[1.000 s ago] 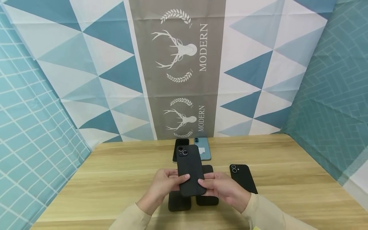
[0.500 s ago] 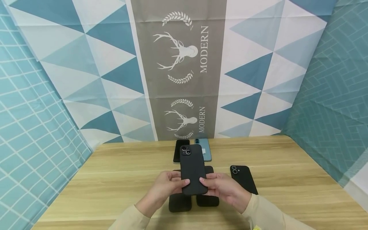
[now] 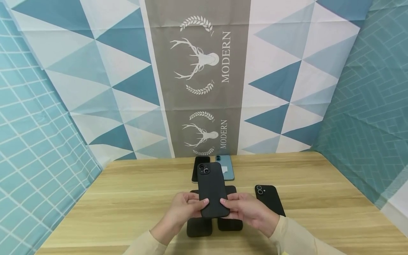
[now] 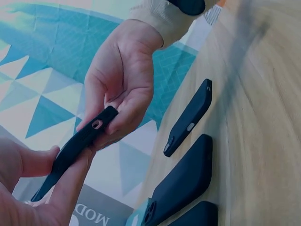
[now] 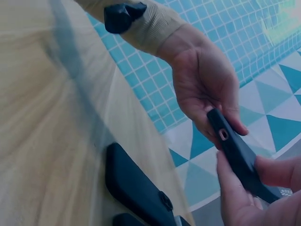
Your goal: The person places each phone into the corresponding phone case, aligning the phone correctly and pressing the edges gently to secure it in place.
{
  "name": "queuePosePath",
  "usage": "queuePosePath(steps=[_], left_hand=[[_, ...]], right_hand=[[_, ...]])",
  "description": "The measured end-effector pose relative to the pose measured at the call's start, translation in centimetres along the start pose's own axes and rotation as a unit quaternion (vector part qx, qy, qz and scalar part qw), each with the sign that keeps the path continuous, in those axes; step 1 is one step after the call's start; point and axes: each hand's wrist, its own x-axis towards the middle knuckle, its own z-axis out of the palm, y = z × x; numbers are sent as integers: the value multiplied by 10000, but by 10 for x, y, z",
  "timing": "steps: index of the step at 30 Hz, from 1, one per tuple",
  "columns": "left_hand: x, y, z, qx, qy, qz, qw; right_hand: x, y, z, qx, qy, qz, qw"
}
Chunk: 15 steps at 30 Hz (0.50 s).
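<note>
A black phone case [image 3: 213,189] with a two-lens camera corner is held up over the table, back side facing me. My left hand [image 3: 183,209] pinches its lower left edge, thumb on the back. On the lower right edge, my right hand [image 3: 247,209] grips it the same way. Both wrist views show the thin lower edge of the case [image 4: 77,146] with a port opening; whether a phone sits inside, I cannot tell. Beneath it lie two black phone cases, one on the left [image 3: 199,227] and one on the right [image 3: 230,224], partly covered by the hands and held case.
Toward the back of the wooden table [image 3: 137,191] lie a black phone [image 3: 198,166] and a blue phone [image 3: 227,168] with a whitish patch. A black cased phone or case [image 3: 271,199] lies right of my right hand. Patterned cloth [image 3: 204,78] hangs behind.
The held case shifted slightly right and straightened, then tilted a little left again. Both hands keep their hold, and the things on the table stay in place.
</note>
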Motion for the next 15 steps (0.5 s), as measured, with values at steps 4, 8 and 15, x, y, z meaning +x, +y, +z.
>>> queuePosePath(steps=[4,8,15], left_hand=[[-3,-2,2,-63,70,-57,9999],[-4,-4,2,-131,56,15,9999],[-3,-8,1,-163,-20,22,9999]], right_hand=[[0,-2,-2,-59,-195,73,9998],[0,-3,-3,-138,-316,135,9993],[5,-9,-8,-219,-18,26,9998]])
